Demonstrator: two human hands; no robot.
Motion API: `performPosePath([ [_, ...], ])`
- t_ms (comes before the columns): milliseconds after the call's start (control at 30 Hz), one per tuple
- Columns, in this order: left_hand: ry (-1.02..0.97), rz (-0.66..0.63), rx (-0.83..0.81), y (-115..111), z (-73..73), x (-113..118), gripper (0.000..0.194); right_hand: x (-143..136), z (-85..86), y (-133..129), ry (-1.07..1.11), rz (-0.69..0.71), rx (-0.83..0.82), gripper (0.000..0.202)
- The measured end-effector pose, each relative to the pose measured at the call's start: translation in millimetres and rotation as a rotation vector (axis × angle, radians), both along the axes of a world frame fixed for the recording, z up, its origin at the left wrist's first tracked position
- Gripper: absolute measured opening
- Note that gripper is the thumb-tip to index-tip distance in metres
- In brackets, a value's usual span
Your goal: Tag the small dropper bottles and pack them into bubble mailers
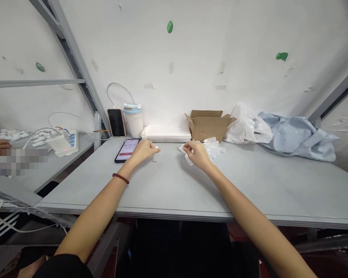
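Here you are at the long grey table [168, 189], and over at its right end slumps the big pale-blue bundle [298, 137], with the crumpled white plastic bag [246, 129] right beside it. Next along, the cardboard box [210, 129] stands with its flaps up, then the white stack [166, 134] lies flat near the wall, then the blue-lidded cup [134, 121]. Centre stage, both your hands are busy: your left hand [146, 150] (beaded bracelet on that wrist) and your right hand [197, 153], well apart. One phone [116, 122] stands beside the cup; another phone [128, 150] lies just left of your left hand, screen lit. Small white parts [214, 148] are heaped beside your right hand. Down to the tiniest: your left fingers grasp a small translucent piece [154, 157] upright at the tabletop, and your right fingertips pinch a little white piece [181, 150], its shape partly hidden.
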State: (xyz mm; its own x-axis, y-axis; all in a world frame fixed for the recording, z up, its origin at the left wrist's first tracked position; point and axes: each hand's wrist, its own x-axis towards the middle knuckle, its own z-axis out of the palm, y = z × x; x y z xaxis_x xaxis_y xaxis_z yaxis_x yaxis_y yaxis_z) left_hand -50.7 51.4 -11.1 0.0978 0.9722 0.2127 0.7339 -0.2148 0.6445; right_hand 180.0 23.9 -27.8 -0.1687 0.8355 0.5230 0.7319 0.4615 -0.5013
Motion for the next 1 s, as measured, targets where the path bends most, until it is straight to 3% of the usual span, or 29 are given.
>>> performPosePath([
  [200, 0.254, 0.041, -0.051, 5.0, -10.8, -6.4, 0.038, 20.5, 11.6, 1.6, -0.054, -0.072, -0.085, 0.012],
  [367, 0.338, -0.015, -0.115, 2.3, -7.2, -7.2, 0.041, 23.4, 14.8, -0.6, -0.333, -0.155, -0.161, 0.013],
  [633, 0.355, 0.046, -0.096, -1.3, -2.4, -5.0, 0.04, 1.8, 5.5, -10.5, -0.653, -0.14, -0.005, 0.02],
  [1000, 0.397, 0.103, -0.143, -5.3, 0.9, -1.9, 0.032, -8.3, -14.2, -2.5, -0.789, -0.088, 0.034, 0.032],
])
